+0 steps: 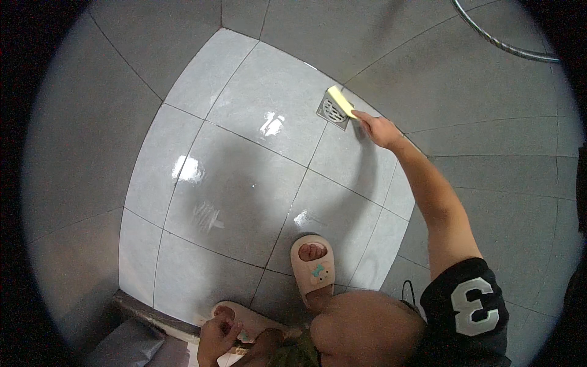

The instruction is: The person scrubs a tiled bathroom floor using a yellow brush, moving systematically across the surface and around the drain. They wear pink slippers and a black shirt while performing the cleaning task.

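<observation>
My right hand reaches out to the upper right and is closed on one end of a pale yellow brush or scraper; its exact kind is blurred. The yellow piece lies over the right part of a square metal floor drain cover, set in light grey floor tiles near the wall. At the bottom, my left hand is beside my left foot's slipper, fingers curled; whether it holds anything cannot be told.
Grey tiled walls surround the floor. A flexible metal shower hose hangs at the upper right. A dark threshold edges the lower left. Pink slippers stand on the floor, which has shiny wet-looking patches. A thin dark loop shows near my knee.
</observation>
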A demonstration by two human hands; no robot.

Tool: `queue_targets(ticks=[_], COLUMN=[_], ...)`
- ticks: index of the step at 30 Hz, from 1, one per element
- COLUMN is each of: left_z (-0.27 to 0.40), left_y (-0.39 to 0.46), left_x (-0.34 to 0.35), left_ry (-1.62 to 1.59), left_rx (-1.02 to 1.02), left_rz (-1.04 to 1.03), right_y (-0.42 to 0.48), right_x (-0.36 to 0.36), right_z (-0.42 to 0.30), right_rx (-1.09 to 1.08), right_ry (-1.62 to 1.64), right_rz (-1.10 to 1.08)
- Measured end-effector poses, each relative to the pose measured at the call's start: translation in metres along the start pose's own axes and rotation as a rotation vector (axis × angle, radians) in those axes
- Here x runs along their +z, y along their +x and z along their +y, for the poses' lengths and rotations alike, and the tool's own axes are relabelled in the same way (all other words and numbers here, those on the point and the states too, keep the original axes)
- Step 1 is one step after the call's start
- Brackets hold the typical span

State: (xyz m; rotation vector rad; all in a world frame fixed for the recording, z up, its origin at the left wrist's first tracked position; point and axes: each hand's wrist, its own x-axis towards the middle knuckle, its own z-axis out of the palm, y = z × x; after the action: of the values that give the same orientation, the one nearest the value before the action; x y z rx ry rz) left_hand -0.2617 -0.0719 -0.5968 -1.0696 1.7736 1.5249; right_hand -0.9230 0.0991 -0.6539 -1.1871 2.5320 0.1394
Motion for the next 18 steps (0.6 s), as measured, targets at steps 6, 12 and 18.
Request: queue_targets(ticks=[6, 12, 18], left_z=[-0.014, -0.004, -0.002], left_y=[0.002, 0.004, 0.004], left_x=[0.007, 0.001, 0.008], left_ry=[-0.102, -0.069, -0.127], left_rx=[0.101, 0.061, 0.247], left_rz=[0.107, -0.081, 0.149], right_y=[-0.033, -0.038, -0.048], right_x=[0.001, 0.031, 0.002], right_z=[0.023, 0.006, -0.04], right_rx=[0.194, 0.237, 0.264], right_ry=[-0.054, 0.029, 0.157], right_rz=[0.123, 0.058, 0.172])
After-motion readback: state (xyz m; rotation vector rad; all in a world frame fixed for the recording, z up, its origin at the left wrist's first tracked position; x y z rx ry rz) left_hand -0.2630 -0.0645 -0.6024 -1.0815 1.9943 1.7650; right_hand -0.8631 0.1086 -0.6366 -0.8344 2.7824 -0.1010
